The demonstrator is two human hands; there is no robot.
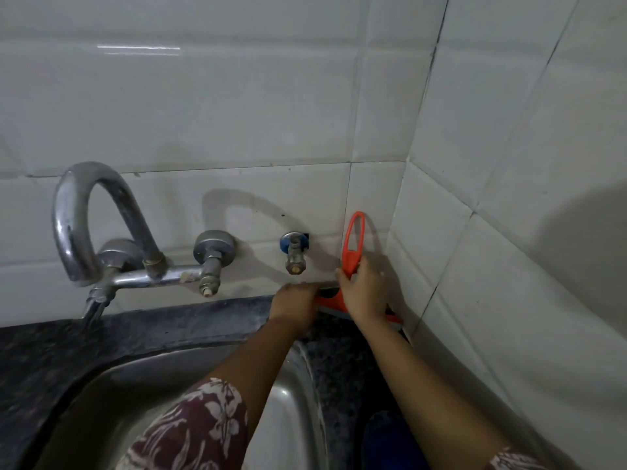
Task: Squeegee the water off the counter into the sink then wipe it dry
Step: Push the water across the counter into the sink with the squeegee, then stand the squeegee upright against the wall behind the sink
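An orange squeegee (353,244) stands with its looped handle up against the back wall, its blade down on the dark granite counter (342,354) in the far right corner. My right hand (364,290) grips the handle's lower part. My left hand (296,305) presses on the left end of the blade head, fingers curled over it. The steel sink (291,401) lies just below and left of both hands. Water on the counter is too dark to make out.
A chrome wall tap (101,232) with a curved spout hangs over the sink at left. A small blue-collared valve (294,252) sticks out of the white tiled wall near the squeegee. A tiled side wall (509,266) closes the right. A dark blue object (390,435) lies on the near counter.
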